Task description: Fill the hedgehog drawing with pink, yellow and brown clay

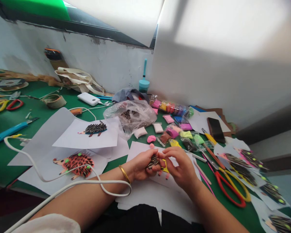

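Observation:
Striped sunflower seeds point(153, 161) lie cupped in my left hand point(142, 164), its fingers curled around them. My right hand point(181, 166) is beside it, thumb and index finger pinched near the left fingertips; whatever is between them is too small to make out. Beneath both hands, white paper point(142, 187) carries a yellow clay shape point(165, 165) with pink legs, partly covered by my fingers. A clear plastic bag point(145, 113) with more seeds sits behind the hands. Just beyond the left fingers are pink clay lumps point(151, 139).
Finished hedgehog pictures lie left point(95, 128) and right point(247, 171). Scissors point(229, 187) and clay packets point(172, 132) rest on the green table point(111, 171). A white cable point(70, 184) loops over my left forearm. A phone point(215, 129) lies at the back right.

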Tool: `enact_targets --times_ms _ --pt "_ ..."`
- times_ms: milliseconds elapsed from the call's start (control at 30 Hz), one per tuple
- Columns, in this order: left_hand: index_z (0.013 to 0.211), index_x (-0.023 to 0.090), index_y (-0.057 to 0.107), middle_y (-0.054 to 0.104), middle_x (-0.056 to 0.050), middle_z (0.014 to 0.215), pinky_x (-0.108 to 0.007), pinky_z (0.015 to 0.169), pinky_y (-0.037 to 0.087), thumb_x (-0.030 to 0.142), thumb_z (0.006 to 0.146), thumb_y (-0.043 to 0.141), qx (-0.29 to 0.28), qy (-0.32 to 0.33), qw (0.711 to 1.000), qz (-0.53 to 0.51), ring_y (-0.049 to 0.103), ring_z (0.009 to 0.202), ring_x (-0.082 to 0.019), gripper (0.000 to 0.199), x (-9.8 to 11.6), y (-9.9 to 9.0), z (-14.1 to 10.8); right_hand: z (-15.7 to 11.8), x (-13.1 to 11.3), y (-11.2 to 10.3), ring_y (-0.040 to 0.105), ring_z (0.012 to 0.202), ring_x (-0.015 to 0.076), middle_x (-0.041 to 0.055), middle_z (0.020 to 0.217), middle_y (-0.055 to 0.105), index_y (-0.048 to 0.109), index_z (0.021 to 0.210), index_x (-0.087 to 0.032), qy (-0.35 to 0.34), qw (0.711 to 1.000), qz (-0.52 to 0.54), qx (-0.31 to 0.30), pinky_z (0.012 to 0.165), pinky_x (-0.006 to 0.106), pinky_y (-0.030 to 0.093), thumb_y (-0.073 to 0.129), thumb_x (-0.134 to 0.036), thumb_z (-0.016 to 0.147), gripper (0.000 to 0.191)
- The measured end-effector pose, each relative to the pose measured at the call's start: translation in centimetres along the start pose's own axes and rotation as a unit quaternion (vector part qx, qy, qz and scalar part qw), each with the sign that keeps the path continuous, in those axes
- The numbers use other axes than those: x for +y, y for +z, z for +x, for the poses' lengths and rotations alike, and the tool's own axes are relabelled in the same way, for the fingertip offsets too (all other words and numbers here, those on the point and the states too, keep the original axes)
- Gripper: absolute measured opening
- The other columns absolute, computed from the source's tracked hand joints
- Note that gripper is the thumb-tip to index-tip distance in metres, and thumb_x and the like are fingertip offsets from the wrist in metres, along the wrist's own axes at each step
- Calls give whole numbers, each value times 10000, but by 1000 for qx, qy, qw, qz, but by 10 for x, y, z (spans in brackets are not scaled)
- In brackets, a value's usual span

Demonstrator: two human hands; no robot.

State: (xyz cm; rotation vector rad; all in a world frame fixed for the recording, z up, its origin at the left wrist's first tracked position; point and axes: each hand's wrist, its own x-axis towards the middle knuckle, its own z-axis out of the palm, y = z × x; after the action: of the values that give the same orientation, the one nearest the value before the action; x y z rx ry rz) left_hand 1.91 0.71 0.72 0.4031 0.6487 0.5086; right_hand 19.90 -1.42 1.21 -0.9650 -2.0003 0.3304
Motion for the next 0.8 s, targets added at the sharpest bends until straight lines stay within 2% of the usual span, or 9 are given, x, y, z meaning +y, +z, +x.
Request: enact_targets --times_ms 67,133,233,300,367,467,600,800 --pt "910 130 601 522 4 666 -106 346 156 392 943 488 25 28 999 -1 368 399 -19 287 6 -3 -2 -1 6 -8 618 920 202 56 977 667 583 984 -240 59 998 -8 33 828 345 483 509 -193 912 114" --pt "920 137 591 472 37 672 -113 350 137 322 901 571 34 57 998 -7 337 399 -6 187 14 -7 -4 -4 15 -18 610 810 186 44 901 664 588 940 -230 135 989 -54 18 739 312 477 498 -229 911 95" --pt "885 149 562 400 68 667 -131 352 99 257 860 611 45 105 993 -11 279 393 2 121 24 -14 -4 -9 28 -31 579 673 166 20 810 653 576 873 -224 222 965 -107 -88 615 286 438 486 -289 912 118" --pt "887 156 553 395 72 670 -133 357 95 266 860 608 67 138 988 3 275 395 0 126 26 -17 -3 -15 36 -36 582 665 169 10 806 655 566 874 -228 245 948 -135 -151 594 284 416 472 -283 910 115" --pt "906 162 552 407 70 673 -134 363 98 272 862 605 87 157 983 25 286 396 -3 130 26 -19 -1 -19 42 -37 597 730 187 17 835 657 562 893 -225 240 940 -167 -178 633 294 416 466 -255 905 101" --pt "933 165 557 407 71 664 -140 372 104 275 864 604 97 160 981 50 299 397 -6 137 24 -18 0 -22 47 -32 583 828 217 42 858 645 565 892 -210 198 937 -225 -178 706 316 403 466 -219 909 101" --pt "937 168 557 401 75 646 -148 375 101 311 859 615 110 153 980 64 298 394 -14 173 22 -16 1 -19 47 -21 552 804 215 49 834 639 588 882 -202 146 931 -275 -190 696 317 350 464 -190 935 135" --pt "937 160 574 400 75 645 -158 380 94 308 843 619 121 157 977 76 292 399 -15 180 20 -19 5 -23 48 -10 540 812 213 30 813 644 611 886 -219 105 920 -317 -205 715 332 289 481 -166 944 152"
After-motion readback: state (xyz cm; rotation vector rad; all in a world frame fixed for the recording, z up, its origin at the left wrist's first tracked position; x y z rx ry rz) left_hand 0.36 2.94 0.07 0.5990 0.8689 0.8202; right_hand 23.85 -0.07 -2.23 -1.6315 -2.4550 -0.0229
